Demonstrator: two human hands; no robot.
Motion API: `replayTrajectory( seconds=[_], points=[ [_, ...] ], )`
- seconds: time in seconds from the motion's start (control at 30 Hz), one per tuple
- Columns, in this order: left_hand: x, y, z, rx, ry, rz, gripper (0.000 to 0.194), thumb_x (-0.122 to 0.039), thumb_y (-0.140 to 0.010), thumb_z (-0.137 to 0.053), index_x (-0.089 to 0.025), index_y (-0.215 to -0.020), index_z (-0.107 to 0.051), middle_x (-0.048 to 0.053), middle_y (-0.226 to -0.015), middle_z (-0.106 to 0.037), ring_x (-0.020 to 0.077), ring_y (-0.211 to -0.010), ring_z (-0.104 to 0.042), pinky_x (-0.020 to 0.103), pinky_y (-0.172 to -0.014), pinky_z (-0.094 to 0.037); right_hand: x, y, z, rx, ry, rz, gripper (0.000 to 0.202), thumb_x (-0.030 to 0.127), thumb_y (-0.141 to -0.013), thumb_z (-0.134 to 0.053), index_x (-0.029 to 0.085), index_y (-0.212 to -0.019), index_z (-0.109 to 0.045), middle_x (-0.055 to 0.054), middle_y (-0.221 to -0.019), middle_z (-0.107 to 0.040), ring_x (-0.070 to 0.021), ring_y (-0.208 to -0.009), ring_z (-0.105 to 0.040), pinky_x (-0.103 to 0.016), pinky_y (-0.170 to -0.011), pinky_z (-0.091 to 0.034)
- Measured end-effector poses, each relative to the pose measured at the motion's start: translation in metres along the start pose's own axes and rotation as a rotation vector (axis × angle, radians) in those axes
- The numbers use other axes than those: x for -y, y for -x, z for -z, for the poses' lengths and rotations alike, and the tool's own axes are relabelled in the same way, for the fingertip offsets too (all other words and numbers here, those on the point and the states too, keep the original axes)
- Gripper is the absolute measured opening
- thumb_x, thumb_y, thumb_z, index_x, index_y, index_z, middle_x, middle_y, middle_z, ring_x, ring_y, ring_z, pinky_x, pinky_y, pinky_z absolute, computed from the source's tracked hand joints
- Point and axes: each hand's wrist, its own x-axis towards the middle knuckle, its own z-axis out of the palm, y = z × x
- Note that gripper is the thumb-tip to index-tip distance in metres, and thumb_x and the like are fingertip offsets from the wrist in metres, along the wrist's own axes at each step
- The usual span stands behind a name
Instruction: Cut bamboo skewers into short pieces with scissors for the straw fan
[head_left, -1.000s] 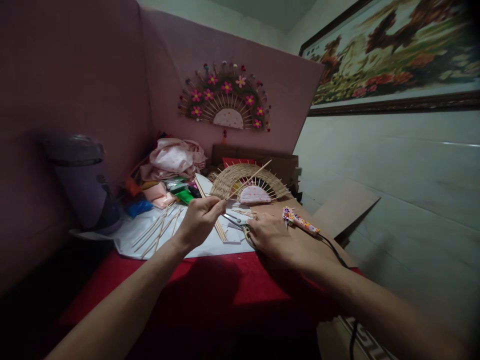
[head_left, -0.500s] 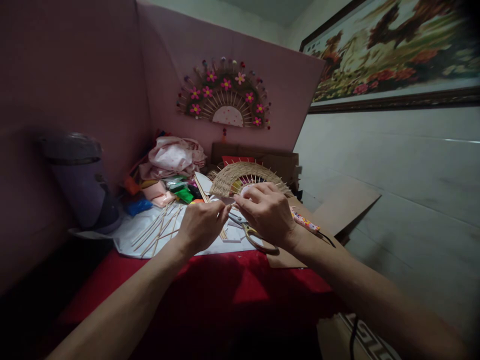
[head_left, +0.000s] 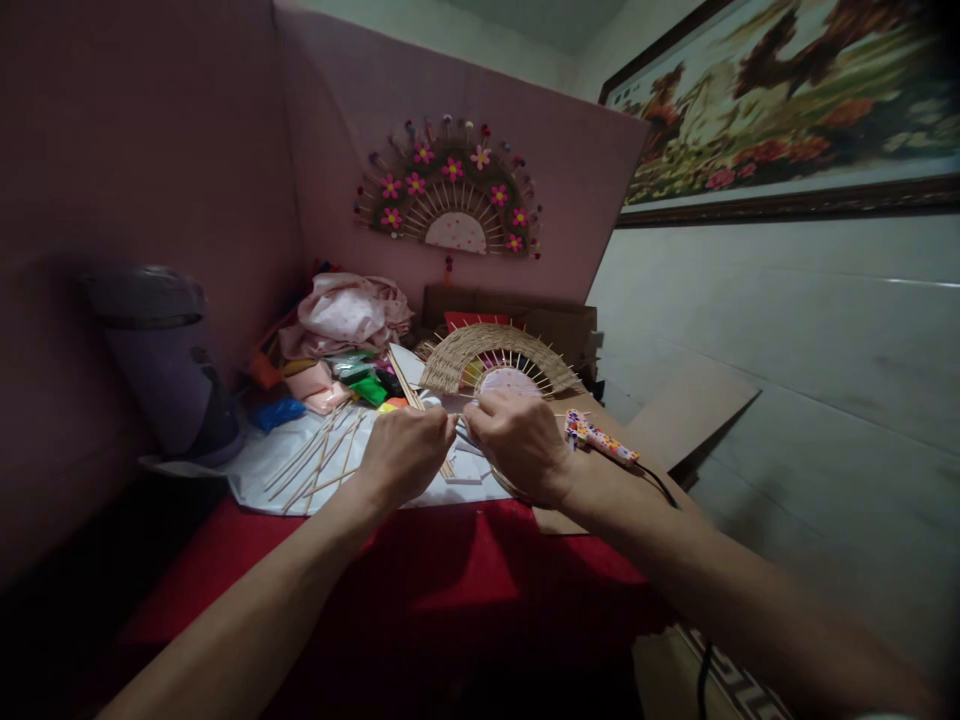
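From my end, the biggest thing I see is the pink panel [head_left: 337, 90] at the back, with a framed painting [head_left: 825, 110] on the wall to the right. Below is the red table cover [head_left: 480, 580], with a white sheet [head_left: 255, 478] laid over part of it. A fan with pink flowers [head_left: 454, 196] hangs on the panel. At the far left I make out a purple flask [head_left: 169, 375], upright but blurred. A woven fan [head_left: 491, 340] sits behind the hands, in front of some brown cardboard, and a heap of pink cloth [head_left: 345, 310] lies left of it, beside colourful packets [head_left: 367, 388]. I have the left hand [head_left: 409, 450] and the right hand [head_left: 517, 438] close together over the white sheet, knuckles up, each with its fingers curled closed on a thin stick [head_left: 460, 417] that shows in the gap between them. Right of them rests a flowered tool [head_left: 604, 440] with a black cord. Scissors [head_left: 512, 486] lie partly hidden under the right hand, and loose sticks [head_left: 307, 462] are scattered left of the left hand.
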Motion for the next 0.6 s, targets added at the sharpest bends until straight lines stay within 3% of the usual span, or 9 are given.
replayTrajectory(
  seconds=[0.13,0.23,0.37,0.5,0.6],
  points=[
    [0.004,-0.001,0.0,-0.005,0.176,-0.02,0.042,-0.037,-0.088,-0.036,-0.015,-0.063,-0.061,0.004,-0.053,-0.055,0.013,-0.049,-0.046,0.027,-0.05,-0.02,-0.014,-0.005,0.0,0.008,-0.244,-0.015,0.025,0.023,-0.086,-0.05,0.012,-0.07,-0.066,-0.007,-0.07,-0.062,-0.014,-0.065,-0.049,-0.028,-0.059,-0.031],
    [0.005,-0.002,0.005,0.027,0.601,-0.07,0.042,-0.039,-0.086,-0.041,-0.014,-0.057,-0.057,-0.001,-0.047,-0.045,0.0082,-0.047,-0.038,0.024,-0.05,-0.025,-0.037,-0.008,0.0,0.074,-0.797,-0.001,0.022,0.029,-0.081,-0.058,0.014,-0.069,-0.067,-0.002,-0.062,-0.058,-0.0113,-0.06,-0.047,-0.026,-0.058,-0.034],
    [0.004,-0.002,0.01,0.187,1.134,-0.05,0.039,-0.043,-0.082,-0.048,-0.013,-0.06,-0.058,-0.005,-0.046,-0.038,0.0053,-0.044,-0.032,0.021,-0.045,-0.025,-0.052,-0.008,-0.007,0.248,-1.442,-0.122,0.021,0.033,-0.072,-0.068,0.013,-0.066,-0.066,0.001,-0.055,-0.053,-0.0086,-0.052,-0.042,-0.023,-0.049,-0.03],
    [0.006,-0.002,0.008,0.319,1.346,0.045,0.039,-0.047,-0.079,-0.05,-0.013,-0.06,-0.056,-0.007,-0.042,-0.031,0.0046,-0.039,-0.026,0.021,-0.041,-0.018,-0.048,-0.008,-0.017,0.27,-1.612,-0.196,0.022,0.033,-0.071,-0.067,0.014,-0.06,-0.064,0.004,-0.049,-0.046,-0.0062,-0.047,-0.034,-0.021,-0.045,-0.024],
    [0.008,-0.004,0.005,0.318,1.226,0.063,0.039,-0.046,-0.08,-0.048,-0.014,-0.059,-0.056,-0.005,-0.043,-0.033,0.0059,-0.041,-0.028,0.022,-0.043,-0.02,-0.046,-0.012,-0.015,0.263,-1.412,-0.174,0.023,0.035,-0.071,-0.065,0.014,-0.061,-0.064,0.003,-0.051,-0.048,-0.0076,-0.05,-0.038,-0.022,-0.047,-0.028]
  ],
)
